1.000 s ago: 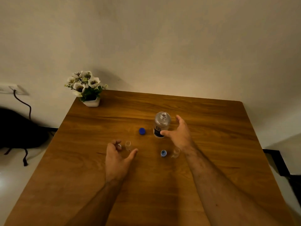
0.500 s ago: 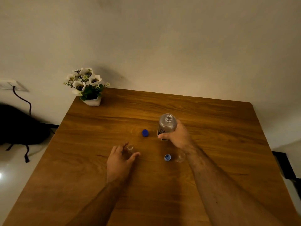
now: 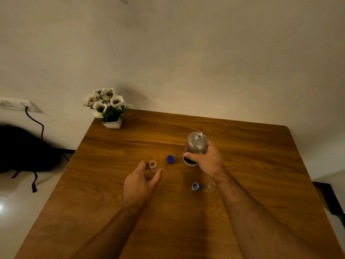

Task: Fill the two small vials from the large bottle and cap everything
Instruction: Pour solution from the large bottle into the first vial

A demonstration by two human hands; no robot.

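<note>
Nearest, a pale blue cap [image 3: 195, 186] lies beside the second vial [image 3: 209, 186], low right of centre (half hidden by the forearm). The left hand [image 3: 140, 181] has closed in to cradle the first vial [image 3: 152, 166]. Farther up, the right hand [image 3: 206, 160], which was only reaching a second ago, now clasps the uncapped large bottle [image 3: 196, 146]; its dark blue cap [image 3: 170, 159] rests on the desk [image 3: 242, 150]. Pouring looks imminent.

1. The right hand [image 3: 207, 160] covers the bottle's [image 3: 197, 144] near side, so its label cannot be read.
2. The second vial [image 3: 209, 186] sits behind the right wrist, half hidden.
3. Left fingers [image 3: 141, 165] blur the first vial [image 3: 152, 166]; contact unclear.
4. The bench's [image 3: 261, 165] near corners are cropped.
</note>
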